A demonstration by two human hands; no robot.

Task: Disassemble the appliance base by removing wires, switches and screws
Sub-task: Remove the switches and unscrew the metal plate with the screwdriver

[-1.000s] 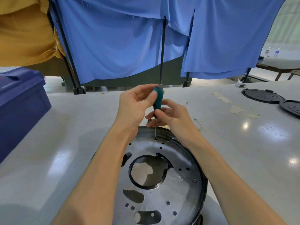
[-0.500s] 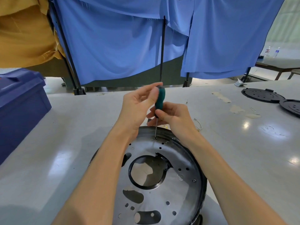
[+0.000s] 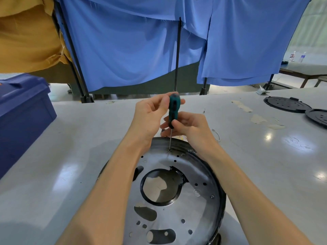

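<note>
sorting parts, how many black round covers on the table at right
2. One black cover lies far right; the other just nearer, cut by the frame edge. More may be offscreen.

- The pale grey table (image 3: pixel 88 138) carries everything. Its glossy top shows lamp glare out to the right of your grip on the screwdriver (image 3: pixel 174 110).
- Directly below your grip lies the appliance base (image 3: pixel 198 206), a round metal plate in a black rim. It lies flat and reaches back towards you.
- Well left of your grip sits a dark blue bin (image 3: pixel 23 117), partly cut off by the frame.
- Just right of your grip, a thin wire loop (image 3: pixel 216 134) lies loose.
- Further right, torn tan patches (image 3: pixel 258 119), possibly tape, lie on the surface.
- Far right of your grip, two black round discs (image 3: pixel 284 104) lie flat, close together.
</note>
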